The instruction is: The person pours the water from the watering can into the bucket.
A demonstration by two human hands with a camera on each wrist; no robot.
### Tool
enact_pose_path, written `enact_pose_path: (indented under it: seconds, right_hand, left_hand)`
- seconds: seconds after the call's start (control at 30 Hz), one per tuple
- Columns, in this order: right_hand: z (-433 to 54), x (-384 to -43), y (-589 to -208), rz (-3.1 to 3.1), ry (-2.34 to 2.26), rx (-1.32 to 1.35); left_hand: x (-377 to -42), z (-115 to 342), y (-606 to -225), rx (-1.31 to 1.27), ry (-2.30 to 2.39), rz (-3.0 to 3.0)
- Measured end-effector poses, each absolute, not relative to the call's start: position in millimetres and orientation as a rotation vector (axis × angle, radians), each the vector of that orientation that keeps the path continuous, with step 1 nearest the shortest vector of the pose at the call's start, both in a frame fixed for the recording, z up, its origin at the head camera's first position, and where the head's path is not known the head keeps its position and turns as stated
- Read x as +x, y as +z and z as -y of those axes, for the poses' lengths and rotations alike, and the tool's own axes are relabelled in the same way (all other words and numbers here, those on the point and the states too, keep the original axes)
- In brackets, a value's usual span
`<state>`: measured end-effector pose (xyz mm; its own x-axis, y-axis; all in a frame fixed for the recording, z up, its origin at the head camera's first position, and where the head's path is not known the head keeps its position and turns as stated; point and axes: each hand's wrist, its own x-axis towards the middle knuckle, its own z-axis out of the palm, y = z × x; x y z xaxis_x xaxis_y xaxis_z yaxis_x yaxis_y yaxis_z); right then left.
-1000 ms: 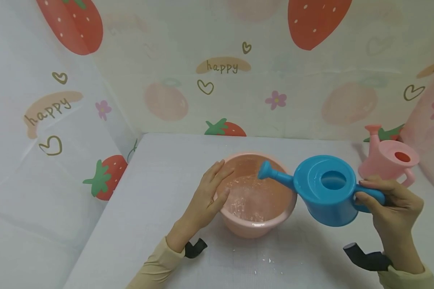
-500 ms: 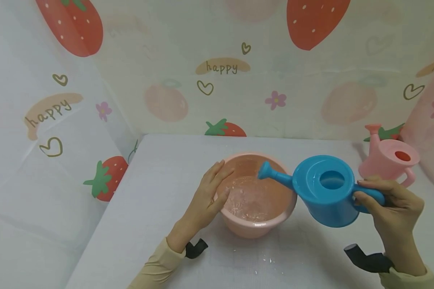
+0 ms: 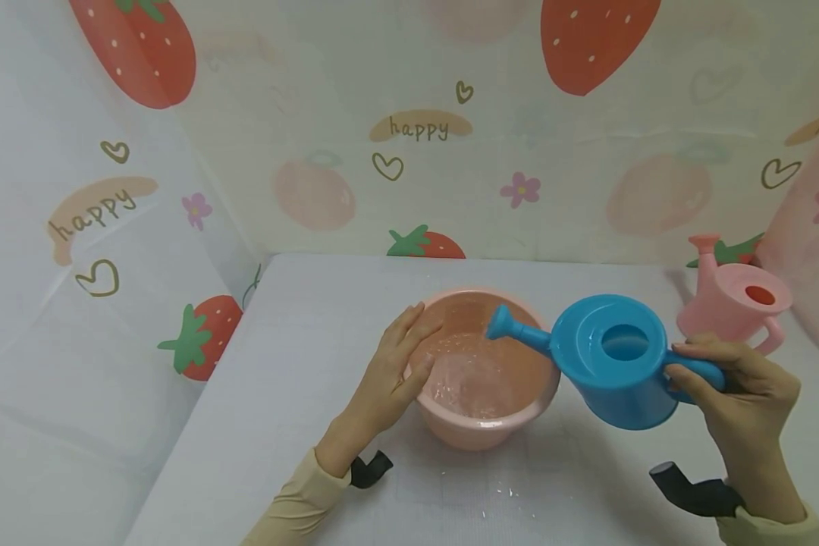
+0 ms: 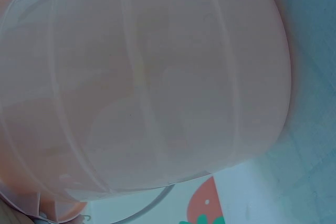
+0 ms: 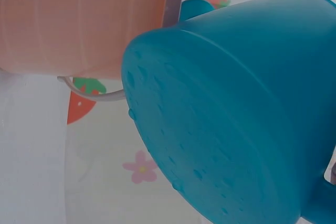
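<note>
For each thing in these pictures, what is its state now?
blue watering can: lifted, tilted, spout over the bowl.
pink bowl: upright on the table, water inside.
pink watering can: upright, untouched.
right hand: grips the blue can's handle.
left hand: fingers straight, resting on the bowl's side.
</note>
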<state>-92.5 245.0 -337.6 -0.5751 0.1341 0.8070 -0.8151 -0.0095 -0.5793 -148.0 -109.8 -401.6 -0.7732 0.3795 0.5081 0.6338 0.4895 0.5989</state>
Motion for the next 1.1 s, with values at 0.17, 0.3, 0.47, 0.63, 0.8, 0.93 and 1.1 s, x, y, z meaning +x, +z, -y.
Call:
enact_pose_path:
  seconds: [0.17,0.3,0.47,0.63,0.8,0.93,1.1]
  right_hand:
    - [-244.1,-91.8,-336.4,1.543,1.671,0.741]
    - [-242.1,-90.9,-333.8,1.537,1.669,0.742]
    - [-240.1,-89.5,-330.6,1.543,1.664,0.734]
    - [-239.1,-89.4,-328.7,1.53,1.678,0.765]
    - [-238.4,-89.9,-327.8,1.527,1.672,0.769]
    - [-238.0,-89.8,-327.9,1.531,1.666,0.759]
    - [-238.2,-88.3,-328.0,1.532,1.673,0.764]
  left_hand:
    - [-148.0,109.7,-402.6,-0.852,-1.166,2.431]
    - [-147.6,109.5,-402.8,-0.844,-1.168,2.438]
    - [-147.3,109.3,-402.3,-0.834,-1.17,2.445]
    - [-147.0,109.2,-402.2,-0.833,-1.166,2.444]
    - [-146.8,109.6,-402.1,-0.832,-1.155,2.444]
    - [-146.8,109.5,-401.8,-0.829,-1.152,2.446]
    - [-147.0,109.3,-401.9,-0.828,-1.151,2.444]
